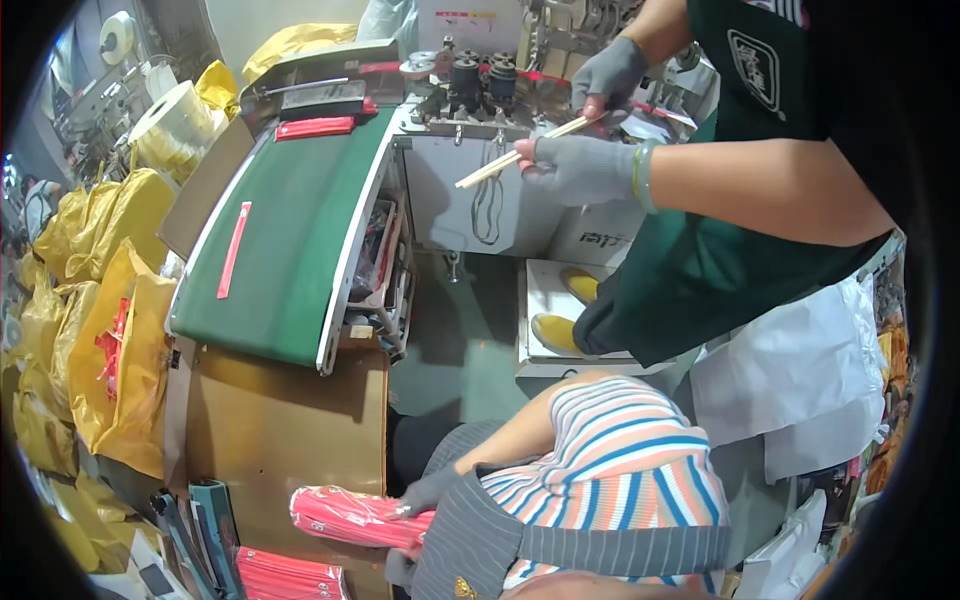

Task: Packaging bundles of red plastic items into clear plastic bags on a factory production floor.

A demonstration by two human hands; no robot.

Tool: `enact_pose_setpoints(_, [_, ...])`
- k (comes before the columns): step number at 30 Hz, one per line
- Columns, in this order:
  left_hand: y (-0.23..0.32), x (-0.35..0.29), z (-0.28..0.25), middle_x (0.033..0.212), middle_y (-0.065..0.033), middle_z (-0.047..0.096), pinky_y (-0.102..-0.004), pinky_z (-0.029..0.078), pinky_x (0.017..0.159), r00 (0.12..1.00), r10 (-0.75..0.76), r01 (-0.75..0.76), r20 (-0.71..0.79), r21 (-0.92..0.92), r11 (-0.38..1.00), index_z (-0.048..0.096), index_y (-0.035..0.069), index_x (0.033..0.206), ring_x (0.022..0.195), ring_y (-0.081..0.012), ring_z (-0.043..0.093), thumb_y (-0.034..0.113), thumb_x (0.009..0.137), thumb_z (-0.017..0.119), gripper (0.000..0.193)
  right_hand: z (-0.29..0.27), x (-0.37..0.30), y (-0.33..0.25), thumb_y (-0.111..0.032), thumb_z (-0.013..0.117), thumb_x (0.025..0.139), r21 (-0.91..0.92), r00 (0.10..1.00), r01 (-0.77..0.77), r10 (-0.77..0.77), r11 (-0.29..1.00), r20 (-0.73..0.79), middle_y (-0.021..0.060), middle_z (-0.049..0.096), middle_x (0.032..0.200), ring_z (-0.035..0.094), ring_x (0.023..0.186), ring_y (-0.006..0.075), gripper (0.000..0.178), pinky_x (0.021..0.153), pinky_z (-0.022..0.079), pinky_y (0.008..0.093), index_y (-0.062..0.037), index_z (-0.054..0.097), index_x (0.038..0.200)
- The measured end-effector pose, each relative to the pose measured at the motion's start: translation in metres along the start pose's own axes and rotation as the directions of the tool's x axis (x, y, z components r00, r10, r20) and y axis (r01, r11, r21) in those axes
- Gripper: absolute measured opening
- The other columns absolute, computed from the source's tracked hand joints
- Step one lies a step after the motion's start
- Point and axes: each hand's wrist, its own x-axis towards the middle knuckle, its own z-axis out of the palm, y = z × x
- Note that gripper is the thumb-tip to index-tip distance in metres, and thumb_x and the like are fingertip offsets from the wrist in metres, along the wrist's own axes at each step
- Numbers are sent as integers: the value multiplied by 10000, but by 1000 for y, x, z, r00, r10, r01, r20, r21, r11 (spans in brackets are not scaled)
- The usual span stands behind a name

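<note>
A clear plastic bag packed with pink-red chopstick sleeves (350,515) lies between my hands, just above the brown table. My right hand (425,495), in a grey glove with bare fingertips, grips it from the upper side. Below, my left hand (402,566) has its fingers against the bag's near end; my striped apron hides much of that hand and part of the bag. More pink-red sleeves (290,575) lie stacked at the bottom edge, beside teal-grey holders (212,520).
A green conveyor belt (285,235) carries single red sleeves toward the brown table (290,430). Yellow sacks (130,360) line the left. Across from me, a co-worker in grey gloves holds pale chopsticks (530,150) by a machine (470,80). White sheets (790,370) hang at right.
</note>
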Motion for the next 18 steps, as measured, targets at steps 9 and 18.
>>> enact_pose_setpoints(9, [154,209,-90,751,-46,508,-238,369,596,912,121,-89,-392,99,991,543,-20,843,622,-117,426,0,791,500,70,-82,56,-79,-196,599,731,-414,567,419,-589,808,-576,152,567,647,575,597,377,153,518,422,462,-104,523,825])
enact_pose_setpoints(18, [105,254,-144,609,-128,597,-321,424,474,842,451,-294,-297,449,844,617,-59,829,478,-178,573,72,831,500,177,-142,114,-83,-81,581,676,-366,698,212,-402,906,-592,130,610,746,601,769,344,125,643,456,431,-100,569,799])
